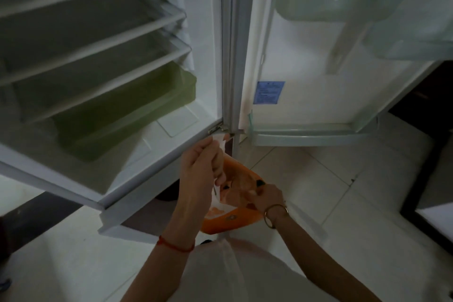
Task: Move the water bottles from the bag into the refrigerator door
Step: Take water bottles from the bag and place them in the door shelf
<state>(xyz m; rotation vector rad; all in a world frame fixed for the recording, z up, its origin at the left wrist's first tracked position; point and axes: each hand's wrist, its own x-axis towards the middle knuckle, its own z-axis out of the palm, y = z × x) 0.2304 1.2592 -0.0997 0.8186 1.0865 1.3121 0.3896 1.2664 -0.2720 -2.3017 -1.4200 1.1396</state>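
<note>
Dim kitchen, pale tiled floor (pixel 318 179); refrigerator standing open, seen from above. Cabinet on the left: glass shelves (pixel 98 56) stacked one over another, green crisper drawer (pixel 122 115) below them. Refrigerator door (pixel 306 95) swung out to the right; blue label (pixel 269 92) low on its inner face; lowest door shelf (pixel 306 138) along the foot; two clear door bins (pixel 404 39) higher up, blurred.

In front of the hinge corner, low down: thin translucent plastic bag (pixel 221 147) resting on a round orange object (pixel 245 218), stool or basin, cannot tell which; the orange shows through the film.

Left hand (pixel 203 167), red thread (pixel 175 246) at the wrist: fingers curled tight round the bag's near edge, lifting it so the top flap stands up by the hinge.

Right hand (pixel 267 196), gold bangle (pixel 275 216) at the wrist: at the bag's far side, fingers bent down into the mouth; whether they pinch film, grasp something inside, or hold nothing, cannot tell.

Water bottles: not plainly made out; only two small dark spots (pixel 259 182) and blurred shapes inside the bag, between the two hands.

Bag mouth sits just beside the lowest door shelf, not touching it.
</note>
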